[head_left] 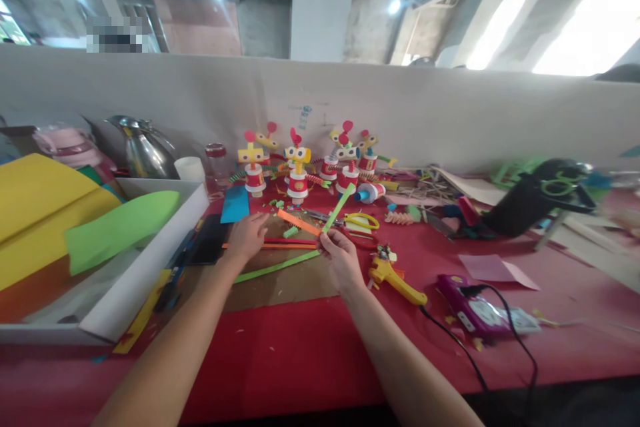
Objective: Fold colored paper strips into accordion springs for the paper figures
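My right hand (pixel 343 259) pinches crossed paper strips between thumb and fingers. An orange paper strip (pixel 299 222) points left from the pinch, and a green paper strip (pixel 340 207) slants up and away. Another green length (pixel 280 267) runs down to the left over a brown cardboard sheet (pixel 300 290); whether it joins the upper one is hidden by the fingers. My left hand (pixel 249 238) hovers with fingers stretched out, just left of the orange strip's free end and apart from it. Red and orange strips (pixel 285 244) lie on the cardboard beneath.
Several paper-cup figures (pixel 298 180) stand at the back. Yellow-handled scissors (pixel 363 221) and a yellow glue gun (pixel 397 282) lie to the right, its cord near a purple power strip (pixel 473 310). At left stand a white box (pixel 145 267) of coloured sheets and a steel jug (pixel 143 147).
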`<move>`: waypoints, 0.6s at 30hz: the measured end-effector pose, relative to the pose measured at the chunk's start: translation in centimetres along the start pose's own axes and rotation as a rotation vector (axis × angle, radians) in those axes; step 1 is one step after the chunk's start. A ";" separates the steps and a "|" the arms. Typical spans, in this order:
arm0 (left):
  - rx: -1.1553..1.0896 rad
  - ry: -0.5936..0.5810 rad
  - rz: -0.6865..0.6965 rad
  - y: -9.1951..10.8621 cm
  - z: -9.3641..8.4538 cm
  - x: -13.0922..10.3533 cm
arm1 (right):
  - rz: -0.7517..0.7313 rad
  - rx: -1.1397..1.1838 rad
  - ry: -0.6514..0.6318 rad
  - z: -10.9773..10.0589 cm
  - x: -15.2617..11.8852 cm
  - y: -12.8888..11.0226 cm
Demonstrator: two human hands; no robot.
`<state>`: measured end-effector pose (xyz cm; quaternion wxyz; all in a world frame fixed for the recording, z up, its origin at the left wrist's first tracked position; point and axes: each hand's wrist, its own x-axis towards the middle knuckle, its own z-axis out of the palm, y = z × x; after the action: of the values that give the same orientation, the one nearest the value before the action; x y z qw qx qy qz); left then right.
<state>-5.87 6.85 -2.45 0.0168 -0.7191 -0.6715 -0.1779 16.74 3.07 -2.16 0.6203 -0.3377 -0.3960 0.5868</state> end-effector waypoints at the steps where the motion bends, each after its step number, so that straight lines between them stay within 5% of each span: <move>1: 0.011 0.040 -0.059 -0.3 -0.4 -0.6 | -0.001 -0.003 -0.001 0.1 -0.1 -0.1; 4: 0.124 0.145 -0.423 -1.6 -2.0 -2.5 | -0.003 -0.010 -0.001 0.2 -0.2 -0.2; 6: 0.165 0.111 -0.595 -2.6 -2.8 -3.5 | -0.003 -0.012 -0.006 0.3 -0.2 -0.1; 10: 0.157 -0.033 -0.674 -4.3 -3.1 -3.8 | -0.001 -0.022 -0.004 0.2 -0.1 0.0; 18: 0.158 -0.005 -0.733 -5.0 -3.3 -3.0 | -0.003 -0.022 0.006 0.2 -0.1 0.2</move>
<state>-11.60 3.56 -1.29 0.0058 -0.4281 -0.8960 -0.1180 16.50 3.02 -2.27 0.6186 -0.3459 -0.4011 0.5804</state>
